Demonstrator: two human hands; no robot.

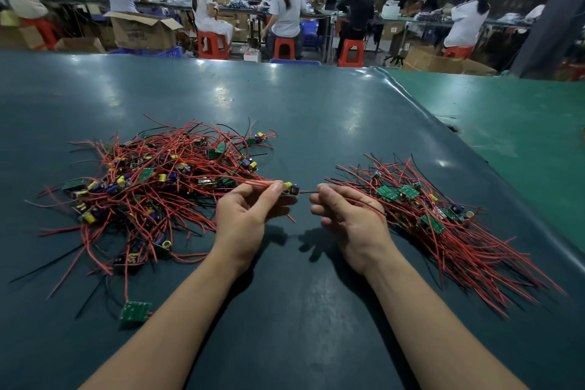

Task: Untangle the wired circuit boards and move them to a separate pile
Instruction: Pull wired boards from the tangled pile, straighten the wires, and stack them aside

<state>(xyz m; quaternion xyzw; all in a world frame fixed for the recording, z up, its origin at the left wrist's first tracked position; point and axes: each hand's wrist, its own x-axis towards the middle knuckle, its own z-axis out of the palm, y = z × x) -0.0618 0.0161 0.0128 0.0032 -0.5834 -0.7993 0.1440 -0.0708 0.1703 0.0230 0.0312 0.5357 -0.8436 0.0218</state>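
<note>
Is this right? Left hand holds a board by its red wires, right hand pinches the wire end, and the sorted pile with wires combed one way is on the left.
Not quite. The head view shows the left hand and right hand as you say, but the sorted pile lies on the right; the tangled pile is on the left.

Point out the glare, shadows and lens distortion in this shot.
Head view: overhead lights leave pale glare patches on the table; left hand and right hand cast soft dark shadows just beneath them; the wide lens bows the far table edge and stretches the forearms; the background workers look soft.
</note>
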